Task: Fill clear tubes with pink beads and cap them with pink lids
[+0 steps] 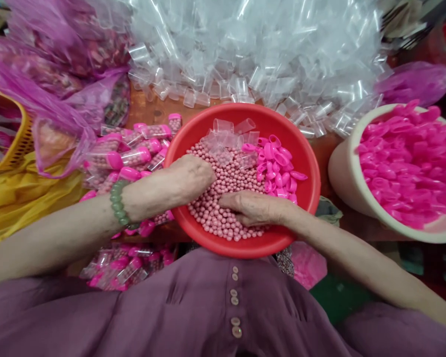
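A red basin (308,198) stands in front of me, full of small round pink beads (223,225). Over its left side my left hand (195,176) is closed with the fingers curled under; what it holds is hidden. My right hand (254,206) rests low among the beads, fingers pressed together and pointing left, their contents out of sight. Near the basin's far side several clear plastic tubes (225,129) lie on the beads. Bright pink caps (277,163) are heaped along the right inside wall.
A big pile of clear tubes (241,49) covers the back. Capped bead-filled tubes (134,153) lie at left, near a purple plastic bag (65,99) and a yellow basket (24,131). At right stands a cream bucket (345,163) full of pink caps.
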Tool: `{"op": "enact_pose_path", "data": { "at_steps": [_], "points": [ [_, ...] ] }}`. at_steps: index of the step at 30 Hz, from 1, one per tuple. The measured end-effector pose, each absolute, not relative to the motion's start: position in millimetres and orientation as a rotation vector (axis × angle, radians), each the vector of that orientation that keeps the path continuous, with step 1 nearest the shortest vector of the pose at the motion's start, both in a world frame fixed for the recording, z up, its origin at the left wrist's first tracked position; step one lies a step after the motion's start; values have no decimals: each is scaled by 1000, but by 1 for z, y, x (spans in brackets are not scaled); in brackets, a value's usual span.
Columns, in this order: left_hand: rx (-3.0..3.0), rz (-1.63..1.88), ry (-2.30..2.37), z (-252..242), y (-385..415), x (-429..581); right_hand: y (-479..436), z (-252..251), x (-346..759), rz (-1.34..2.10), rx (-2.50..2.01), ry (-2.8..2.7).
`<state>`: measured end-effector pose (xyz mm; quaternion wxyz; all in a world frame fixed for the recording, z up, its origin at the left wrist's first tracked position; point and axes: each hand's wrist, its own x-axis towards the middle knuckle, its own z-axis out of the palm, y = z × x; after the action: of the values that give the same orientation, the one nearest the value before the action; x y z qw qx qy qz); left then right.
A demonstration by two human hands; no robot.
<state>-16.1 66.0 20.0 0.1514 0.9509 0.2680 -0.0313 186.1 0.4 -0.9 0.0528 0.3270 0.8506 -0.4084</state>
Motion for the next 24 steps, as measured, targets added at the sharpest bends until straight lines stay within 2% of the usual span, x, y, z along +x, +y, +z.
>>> {"op": "enact_pose_path", "data": {
  "at_steps": [3,8,13,20,24],
  "points": [
    [2916,-336,622,21,59,-10,2,3,194,-1355,1029,2577],
    [2797,-376,460,8,61,4,-3,14,207,-1523,1154,2572],
    [2578,-523,437,-7,64,16,-11,23,218,-1361,1319,2594],
    [2214,-315,281,7,64,15,-21,21,229,-1169,1535,2667],
    [1975,-119,298,21,69,1,-21,17,228,-1231,1529,2714]
  ]
}}
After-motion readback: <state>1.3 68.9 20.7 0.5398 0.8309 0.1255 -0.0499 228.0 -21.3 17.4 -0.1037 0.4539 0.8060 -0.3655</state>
